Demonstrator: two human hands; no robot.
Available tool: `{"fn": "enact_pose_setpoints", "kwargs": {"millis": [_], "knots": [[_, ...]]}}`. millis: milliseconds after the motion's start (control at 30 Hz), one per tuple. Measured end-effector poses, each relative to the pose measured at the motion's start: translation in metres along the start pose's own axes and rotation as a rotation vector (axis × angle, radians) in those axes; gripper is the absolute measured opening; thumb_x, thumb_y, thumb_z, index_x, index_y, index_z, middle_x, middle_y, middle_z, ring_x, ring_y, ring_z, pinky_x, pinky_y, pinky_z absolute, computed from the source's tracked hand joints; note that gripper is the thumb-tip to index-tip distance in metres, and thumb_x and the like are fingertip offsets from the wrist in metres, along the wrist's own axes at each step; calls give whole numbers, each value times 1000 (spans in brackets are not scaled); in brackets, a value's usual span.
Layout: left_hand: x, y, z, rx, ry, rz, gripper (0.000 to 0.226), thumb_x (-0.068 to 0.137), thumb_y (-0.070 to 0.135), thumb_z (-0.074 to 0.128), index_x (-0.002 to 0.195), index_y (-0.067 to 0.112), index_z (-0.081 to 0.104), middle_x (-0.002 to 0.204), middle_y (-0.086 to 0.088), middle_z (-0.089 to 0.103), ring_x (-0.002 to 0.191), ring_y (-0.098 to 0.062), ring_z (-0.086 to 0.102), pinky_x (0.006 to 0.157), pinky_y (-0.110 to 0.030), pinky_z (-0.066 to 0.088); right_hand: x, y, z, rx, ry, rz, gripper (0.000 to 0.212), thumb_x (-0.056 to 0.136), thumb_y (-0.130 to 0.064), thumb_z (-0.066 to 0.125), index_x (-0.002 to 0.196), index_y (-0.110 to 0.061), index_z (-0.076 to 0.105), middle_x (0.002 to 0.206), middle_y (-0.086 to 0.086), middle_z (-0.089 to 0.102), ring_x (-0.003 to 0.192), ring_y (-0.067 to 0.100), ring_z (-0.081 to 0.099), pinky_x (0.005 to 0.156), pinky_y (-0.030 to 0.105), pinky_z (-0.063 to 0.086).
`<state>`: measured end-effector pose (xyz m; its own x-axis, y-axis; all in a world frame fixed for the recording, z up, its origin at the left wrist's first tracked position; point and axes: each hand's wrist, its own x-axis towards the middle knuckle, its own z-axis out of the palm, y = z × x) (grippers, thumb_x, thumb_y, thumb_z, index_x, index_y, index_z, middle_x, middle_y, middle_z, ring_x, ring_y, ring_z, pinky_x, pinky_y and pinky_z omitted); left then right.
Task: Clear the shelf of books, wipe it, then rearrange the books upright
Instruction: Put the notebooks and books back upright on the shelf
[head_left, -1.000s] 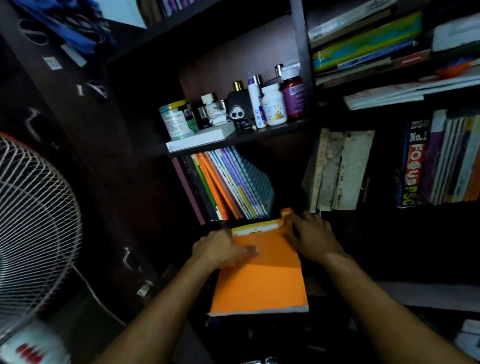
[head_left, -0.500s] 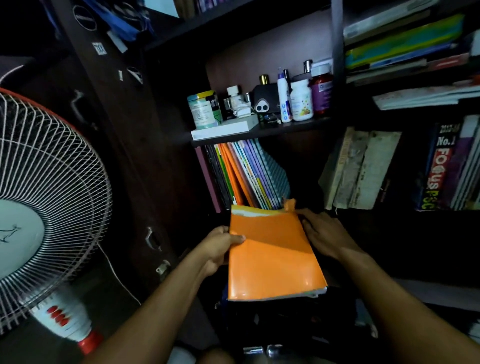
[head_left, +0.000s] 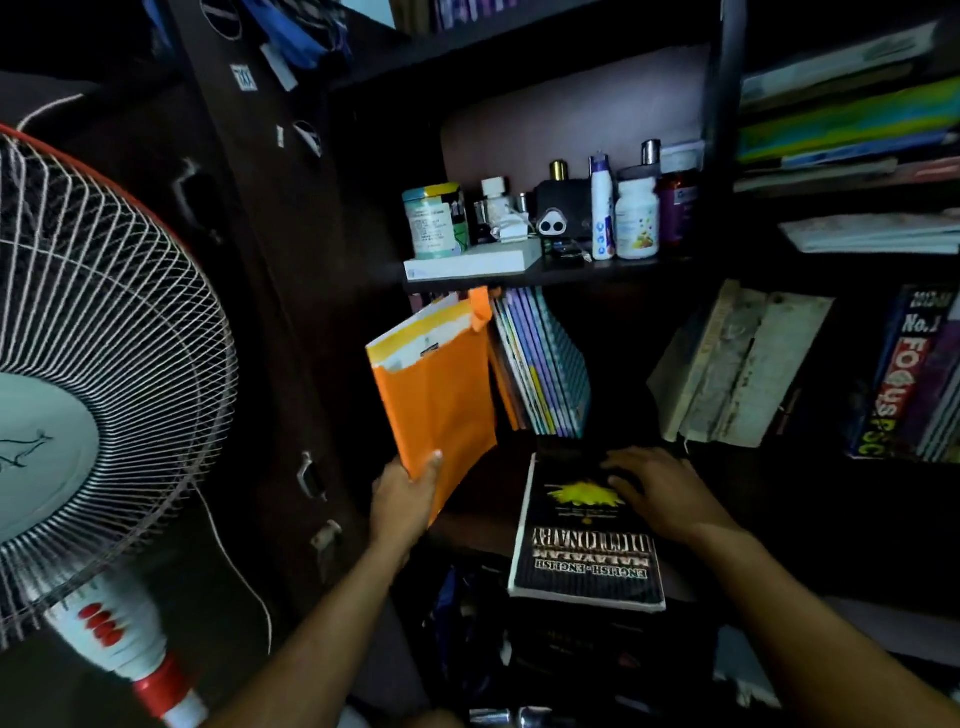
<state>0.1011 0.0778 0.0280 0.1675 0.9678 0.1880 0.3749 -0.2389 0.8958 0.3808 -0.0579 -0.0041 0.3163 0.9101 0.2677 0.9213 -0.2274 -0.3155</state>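
Note:
My left hand (head_left: 408, 496) grips the lower corner of an orange book (head_left: 436, 395) and holds it upright, lifted in front of a row of thin upright books (head_left: 545, 364) on the dark lower shelf. A black dictionary (head_left: 582, 545) lies flat below the shelf front, on top of a dark stack. My right hand (head_left: 657, 493) rests on the dictionary's far end with its fingers spread flat. Worn pale books (head_left: 737, 364) lean on the shelf to the right.
A white standing fan (head_left: 93, 395) fills the left side, close to my left arm. The shelf above carries bottles and a tin (head_left: 435, 221) on a white box (head_left: 475, 262). More books (head_left: 909, 374) stand and lie at the right.
My left hand lifted the orange book off the stack and raised it upright to the left. The black dictionary beneath is now uncovered, and my right hand has moved onto it.

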Motion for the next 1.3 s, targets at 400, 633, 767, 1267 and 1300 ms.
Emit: {"fn": "enact_pose_setpoints", "kwargs": {"millis": [400,633,767,1267,1300], "knots": [[21,-5,16,144,213,-62,39,98,43,58,122,13,64,107,-14,69,99,-39,66,77,-39,50,34,-46,-29,-466,-186,-172,34,101,-35,41,133,-28,51,142,-4,51,139,19,36,113,43,25],[23,-12,19,211,223,20,40,99,43,55,128,15,62,111,-16,70,103,-41,65,81,-42,50,135,-130,-33,-987,7,-637,50,103,-36,36,147,-13,44,155,13,38,151,32,19,123,57,6],[22,-13,20,255,219,50,44,101,45,49,137,20,57,111,-14,70,102,-37,67,80,-37,47,166,-124,-42,-1211,138,-744,41,100,-32,43,135,-15,57,140,11,49,142,34,34,119,65,11],[32,-10,27,278,-112,215,29,97,48,57,110,23,66,103,-4,71,96,-31,68,79,-37,54,132,-127,16,-775,192,-291,58,99,-43,41,150,-15,45,162,14,29,153,43,-2,116,71,-1],[33,-8,31,296,-169,223,20,97,47,58,99,27,63,95,1,68,90,-28,68,76,-36,54,130,-126,26,-697,229,-262,57,98,-43,40,147,-16,49,160,14,34,154,42,-2,116,71,-3]]}}
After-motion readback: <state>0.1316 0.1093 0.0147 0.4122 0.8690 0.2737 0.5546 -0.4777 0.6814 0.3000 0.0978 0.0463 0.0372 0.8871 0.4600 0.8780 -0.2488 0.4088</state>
